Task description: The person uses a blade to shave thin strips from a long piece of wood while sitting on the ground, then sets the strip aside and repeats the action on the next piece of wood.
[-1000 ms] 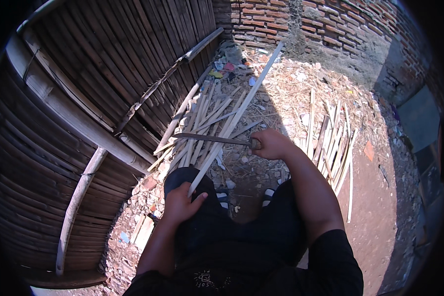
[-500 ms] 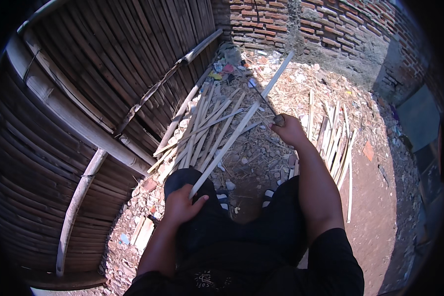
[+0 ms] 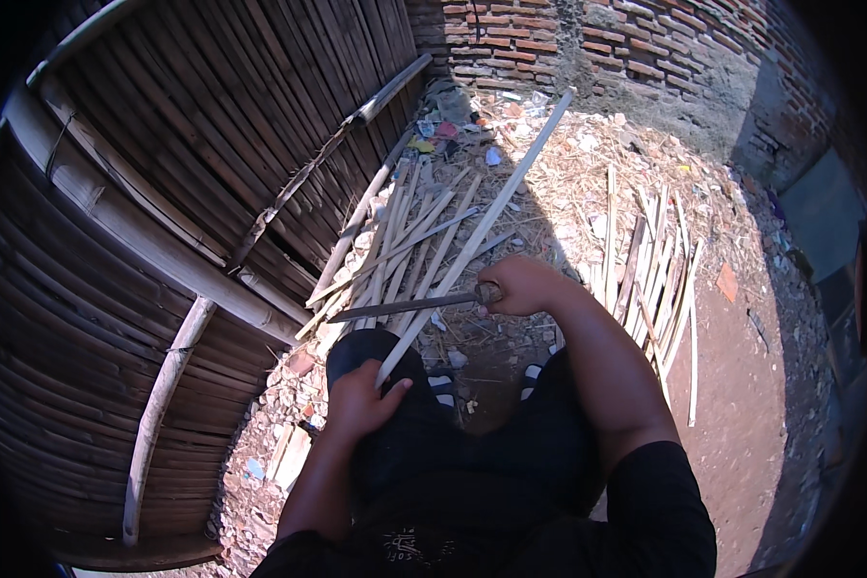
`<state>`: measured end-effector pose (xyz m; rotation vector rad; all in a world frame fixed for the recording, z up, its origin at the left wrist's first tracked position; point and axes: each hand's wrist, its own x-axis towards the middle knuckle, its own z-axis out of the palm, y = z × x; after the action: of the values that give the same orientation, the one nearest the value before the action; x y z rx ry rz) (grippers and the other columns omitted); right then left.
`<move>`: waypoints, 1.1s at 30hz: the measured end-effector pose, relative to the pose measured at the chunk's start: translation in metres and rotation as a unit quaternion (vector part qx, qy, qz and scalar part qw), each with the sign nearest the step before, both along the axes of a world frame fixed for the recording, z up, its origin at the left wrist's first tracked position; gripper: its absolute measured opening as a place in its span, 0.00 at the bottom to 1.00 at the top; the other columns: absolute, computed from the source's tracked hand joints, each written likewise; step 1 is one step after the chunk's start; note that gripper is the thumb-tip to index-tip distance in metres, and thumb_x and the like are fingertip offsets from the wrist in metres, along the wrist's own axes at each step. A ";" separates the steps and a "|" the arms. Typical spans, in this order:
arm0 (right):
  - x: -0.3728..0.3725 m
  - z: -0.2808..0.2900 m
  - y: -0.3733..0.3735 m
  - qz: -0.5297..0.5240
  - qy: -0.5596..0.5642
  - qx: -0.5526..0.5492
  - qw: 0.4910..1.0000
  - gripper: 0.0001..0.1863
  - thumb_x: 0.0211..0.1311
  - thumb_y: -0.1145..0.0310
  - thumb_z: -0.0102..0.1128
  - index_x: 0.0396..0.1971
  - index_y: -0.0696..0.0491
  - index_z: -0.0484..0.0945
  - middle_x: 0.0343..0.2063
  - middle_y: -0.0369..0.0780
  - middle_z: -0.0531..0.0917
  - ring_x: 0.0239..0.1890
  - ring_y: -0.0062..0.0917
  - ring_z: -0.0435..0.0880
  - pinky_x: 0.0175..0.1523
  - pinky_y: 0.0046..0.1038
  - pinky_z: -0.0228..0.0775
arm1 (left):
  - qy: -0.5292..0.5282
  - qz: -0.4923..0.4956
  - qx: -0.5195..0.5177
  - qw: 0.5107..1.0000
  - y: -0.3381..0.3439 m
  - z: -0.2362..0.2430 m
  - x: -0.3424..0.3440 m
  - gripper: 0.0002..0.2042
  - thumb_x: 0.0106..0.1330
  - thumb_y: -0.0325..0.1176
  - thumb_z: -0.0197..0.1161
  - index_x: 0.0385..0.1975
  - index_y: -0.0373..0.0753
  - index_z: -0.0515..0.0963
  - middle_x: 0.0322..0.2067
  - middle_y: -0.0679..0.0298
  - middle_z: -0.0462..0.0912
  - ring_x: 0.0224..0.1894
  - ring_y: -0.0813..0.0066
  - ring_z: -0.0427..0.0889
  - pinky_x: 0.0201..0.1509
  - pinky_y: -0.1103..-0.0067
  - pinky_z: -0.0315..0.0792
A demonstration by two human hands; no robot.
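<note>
My left hand (image 3: 360,400) is closed round the near end of a long pale bamboo strip (image 3: 511,185), resting by my left thigh. The strip slants away from me up to the right, toward the brick wall. In my right hand (image 3: 522,286) is the handle of a long dark-bladed knife (image 3: 409,307). Its blade points left and lies across the strip, a little beyond my left hand. Whether the edge touches the strip I cannot tell.
Cut strips (image 3: 409,226) lie piled at the left beside a bamboo-slat wall (image 3: 212,125). Another bundle of strips (image 3: 653,265) lies at the right. A brick wall (image 3: 511,43) closes the far side. Shavings and rubble (image 3: 573,159) litter the ground, with an orange shard (image 3: 726,281) at right.
My right hand has drawn the knife toward me and left along the strip. The blade has swung from pointing away to pointing left. My left hand keeps its hold.
</note>
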<state>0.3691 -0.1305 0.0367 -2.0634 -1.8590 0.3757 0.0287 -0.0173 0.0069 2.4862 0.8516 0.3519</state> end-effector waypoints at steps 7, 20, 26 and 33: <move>0.077 -0.014 -0.030 -0.271 0.139 0.102 0.947 0.25 0.57 0.52 0.76 0.47 0.55 0.85 0.39 0.51 0.88 0.44 0.44 0.88 0.52 0.41 0.78 | -0.006 -0.020 -0.016 1.000 0.004 0.001 0.001 0.23 0.63 0.53 0.75 0.33 0.36 0.78 0.21 0.54 0.81 0.28 0.50 0.86 0.33 0.62 0.78; -0.024 0.017 0.003 0.030 -0.050 -0.080 0.995 0.20 0.57 0.52 0.73 0.45 0.48 0.85 0.40 0.49 0.88 0.45 0.48 0.87 0.51 0.47 0.78 | -0.011 -0.005 -0.040 0.999 0.009 -0.002 -0.003 0.23 0.61 0.52 0.76 0.32 0.36 0.77 0.17 0.58 0.76 0.22 0.55 0.82 0.29 0.65 0.74; 0.024 0.005 -0.009 -0.093 0.050 0.020 0.994 0.23 0.57 0.50 0.73 0.42 0.55 0.84 0.35 0.50 0.87 0.43 0.50 0.87 0.49 0.48 0.78 | -0.020 0.008 -0.061 0.998 0.009 0.001 -0.003 0.23 0.60 0.52 0.77 0.33 0.36 0.77 0.18 0.59 0.77 0.22 0.58 0.81 0.29 0.65 0.74; 0.069 0.000 -0.029 -0.342 0.092 0.135 0.925 0.26 0.59 0.52 0.73 0.47 0.58 0.84 0.36 0.54 0.87 0.43 0.49 0.88 0.50 0.44 0.79 | -0.022 -0.011 -0.052 0.998 0.007 -0.001 -0.001 0.23 0.62 0.52 0.76 0.32 0.36 0.77 0.18 0.59 0.77 0.23 0.56 0.82 0.29 0.65 0.75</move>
<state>0.4380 -0.1598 0.0368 -2.2191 -0.9256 0.1111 0.0277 -0.0100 0.0063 2.3822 0.8052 0.3444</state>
